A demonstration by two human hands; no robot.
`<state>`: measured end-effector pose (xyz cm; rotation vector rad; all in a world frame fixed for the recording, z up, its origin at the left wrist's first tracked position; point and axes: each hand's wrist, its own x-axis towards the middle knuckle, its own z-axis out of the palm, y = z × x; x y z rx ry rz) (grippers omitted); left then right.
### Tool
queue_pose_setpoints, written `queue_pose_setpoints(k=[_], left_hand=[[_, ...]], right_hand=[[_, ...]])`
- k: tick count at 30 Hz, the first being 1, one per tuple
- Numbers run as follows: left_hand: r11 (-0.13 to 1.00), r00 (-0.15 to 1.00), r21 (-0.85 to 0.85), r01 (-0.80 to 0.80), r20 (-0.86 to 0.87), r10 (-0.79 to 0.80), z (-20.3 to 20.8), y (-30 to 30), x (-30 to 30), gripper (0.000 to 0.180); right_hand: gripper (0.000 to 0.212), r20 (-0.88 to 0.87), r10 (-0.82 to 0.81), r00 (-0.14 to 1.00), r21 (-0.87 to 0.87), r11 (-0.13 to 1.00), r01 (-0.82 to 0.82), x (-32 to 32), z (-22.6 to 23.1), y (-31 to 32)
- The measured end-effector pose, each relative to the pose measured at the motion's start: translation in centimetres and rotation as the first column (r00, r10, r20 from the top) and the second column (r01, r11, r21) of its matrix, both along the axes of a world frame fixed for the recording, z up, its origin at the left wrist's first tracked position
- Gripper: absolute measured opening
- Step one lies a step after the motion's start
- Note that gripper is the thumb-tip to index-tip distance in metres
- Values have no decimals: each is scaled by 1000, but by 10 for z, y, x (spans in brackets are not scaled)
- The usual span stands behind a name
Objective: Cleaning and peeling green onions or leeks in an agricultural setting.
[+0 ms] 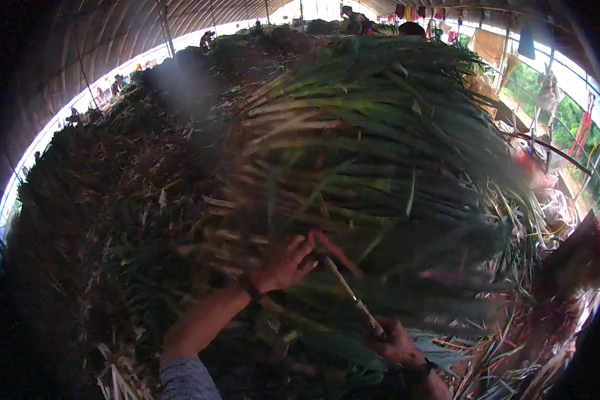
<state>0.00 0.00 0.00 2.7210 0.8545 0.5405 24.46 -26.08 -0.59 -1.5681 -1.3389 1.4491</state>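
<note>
My right hand is closed round the lower end of a pale, slender stick, which slants up and to the left. Across the stick's far end lies a reddish strip; whether the two are joined is unclear. My left hand is beside that far end, close to the strip's upper tip. Its fingers look apart, with a gap between thumb and forefinger, though they are slightly blurred. Under and beyond both hands spreads a thick layer of long green leafy stalks, their paler ends pointing left.
Brown, dry plant litter covers the left side. To the right are loose leaves and a reddish-brown heap. A curved rod juts in there. Several people are far back under the arched roof, one of them a bending person.
</note>
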Motion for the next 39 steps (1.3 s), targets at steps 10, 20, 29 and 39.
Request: queue_pose_setpoints(k=[10,20,29,39], left_hand=[[994,983,104,-38,181,19,-1,136,92,45],[844,997,-534,-56,-81,14,42,133,137,62],[989,999,-144,-7,35,12,-32,27,15,74],[896,985,-431,-107,-169,36,-18,73,100,61]], right_hand=[[39,-213,-15,977,39,999,24,-27,36,-4],[46,-28,6,1000,28,1000,-5,-22,32,-6],[40,-22,-50,999,9,999,50,-37,52,-9],[38,-402,-139,905,-89,990,113,-49,38,-21]])
